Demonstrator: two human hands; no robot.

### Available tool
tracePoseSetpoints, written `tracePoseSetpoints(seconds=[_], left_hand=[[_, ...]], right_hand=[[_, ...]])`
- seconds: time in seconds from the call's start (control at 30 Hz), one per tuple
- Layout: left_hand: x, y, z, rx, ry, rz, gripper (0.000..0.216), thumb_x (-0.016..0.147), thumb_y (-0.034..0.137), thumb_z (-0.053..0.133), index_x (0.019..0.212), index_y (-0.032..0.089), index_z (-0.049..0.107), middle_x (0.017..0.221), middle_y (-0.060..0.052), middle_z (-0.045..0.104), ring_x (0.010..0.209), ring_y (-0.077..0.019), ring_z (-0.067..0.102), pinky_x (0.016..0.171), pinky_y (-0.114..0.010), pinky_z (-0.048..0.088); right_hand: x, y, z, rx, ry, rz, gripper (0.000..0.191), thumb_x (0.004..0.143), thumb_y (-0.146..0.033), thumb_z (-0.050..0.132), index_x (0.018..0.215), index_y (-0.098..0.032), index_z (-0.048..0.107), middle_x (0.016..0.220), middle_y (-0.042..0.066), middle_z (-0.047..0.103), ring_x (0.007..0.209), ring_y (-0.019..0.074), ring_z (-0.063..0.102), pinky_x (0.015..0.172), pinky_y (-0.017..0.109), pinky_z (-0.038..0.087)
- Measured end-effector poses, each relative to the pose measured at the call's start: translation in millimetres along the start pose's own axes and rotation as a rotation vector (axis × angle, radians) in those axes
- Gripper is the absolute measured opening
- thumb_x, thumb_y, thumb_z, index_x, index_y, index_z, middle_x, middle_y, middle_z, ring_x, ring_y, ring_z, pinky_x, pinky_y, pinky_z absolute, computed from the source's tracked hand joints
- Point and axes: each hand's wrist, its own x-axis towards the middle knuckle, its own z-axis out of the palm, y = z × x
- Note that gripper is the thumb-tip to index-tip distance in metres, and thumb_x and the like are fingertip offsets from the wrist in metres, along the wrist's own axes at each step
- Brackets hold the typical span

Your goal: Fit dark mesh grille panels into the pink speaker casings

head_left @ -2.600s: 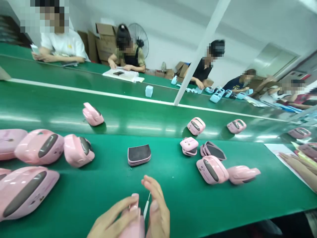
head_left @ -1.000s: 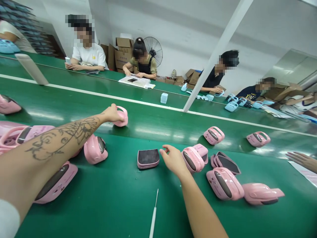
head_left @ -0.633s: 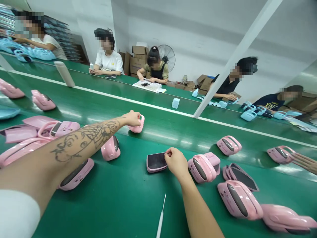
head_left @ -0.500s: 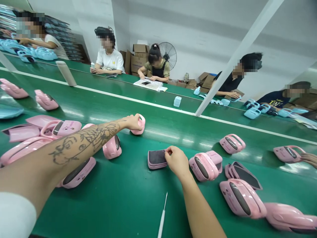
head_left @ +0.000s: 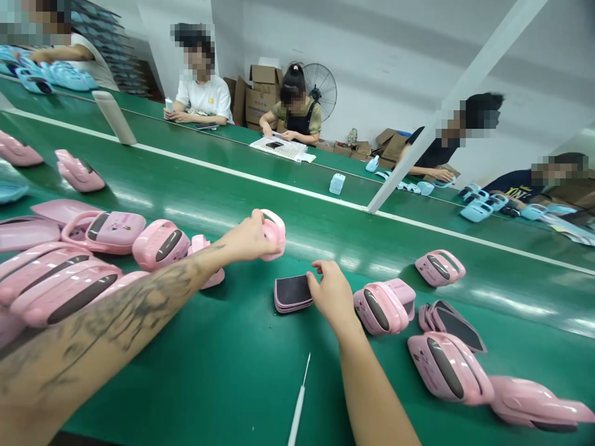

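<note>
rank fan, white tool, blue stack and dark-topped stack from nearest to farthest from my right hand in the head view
From the right hand:
1. Dark-topped stack: just left, by the thumb; contact unclear.
2. White tool: nearer you, slightly left.
3. Blue stack: ahead, beyond the white rail.
4. Fan: far back, by the wall.

Across the bench from me, a round wire-cage fan (head_left: pixel 320 93) stands before the white wall (head_left: pixel 395 56). Brown cardboard cartons (head_left: pixel 263 102) are stacked to its left. A slim white post (head_left: pixel 486 62) meets a straight white divider strip (head_left: pixel 232 171). A stack of light-blue blocky parts (head_left: pixel 337 184) sits beyond the strip. A seated co-worker in a white T-shirt (head_left: pixel 202 96) holds a small white object (head_left: pixel 168 105).
</note>
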Motion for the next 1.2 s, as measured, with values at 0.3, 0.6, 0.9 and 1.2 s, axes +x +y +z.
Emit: tracePoseSetpoints(seconds=[0.3,0.6,0.9,1.2], left_hand=[[-84.1,-42.7,63.0,-0.315,0.258,-0.088,0.075,0.070,0.052,0.090,0.125,0.023,0.048,0.126,-0.013,0.070,0.116,-0.0378,0.076,0.097,-0.050,0.062],[-110.0,-59.4,103.5,-0.246,0.531,0.200,0.073,0.083,0.030,0.083,0.146,0.016,0.049,0.169,-0.027,0.046,0.164,-0.0454,0.042,0.133,-0.061,0.039],[-152.7,-39.5,146.8,-0.322,0.452,0.550,0.055,0.103,0.015,0.055,0.158,0.020,0.048,0.150,-0.016,0.073,0.136,-0.0278,0.075,0.115,-0.042,0.064],[-149.6,-46.2,161.3,-0.320,0.409,0.538,0.067,0.105,0.018,0.057,0.169,0.021,0.037,0.155,-0.017,0.070,0.140,-0.0302,0.072,0.115,-0.046,0.065]], right_hand=[[-26.6,-41.0,35.3,-0.029,-0.116,-0.200,0.016,0.101,-0.038,0.073,0.097,-0.024,0.078,0.107,0.009,0.080,0.103,0.0277,0.072,0.089,0.037,0.049],[-24.2,-35.1,41.9,0.116,-0.136,-0.038,0.017,0.097,-0.029,0.065,0.087,-0.025,0.077,0.095,0.003,0.084,0.084,0.0204,0.073,0.071,0.030,0.044],[-27.3,-29.4,31.6,0.286,-0.183,-0.061,0.025,0.095,-0.028,0.063,0.081,-0.025,0.083,0.086,0.002,0.084,0.080,0.0187,0.073,0.069,0.028,0.050],[-30.9,-28.6,28.1,0.384,-0.135,-0.031,0.022,0.095,-0.032,0.064,0.083,-0.024,0.080,0.085,0.001,0.083,0.079,0.0185,0.074,0.072,0.029,0.053]])
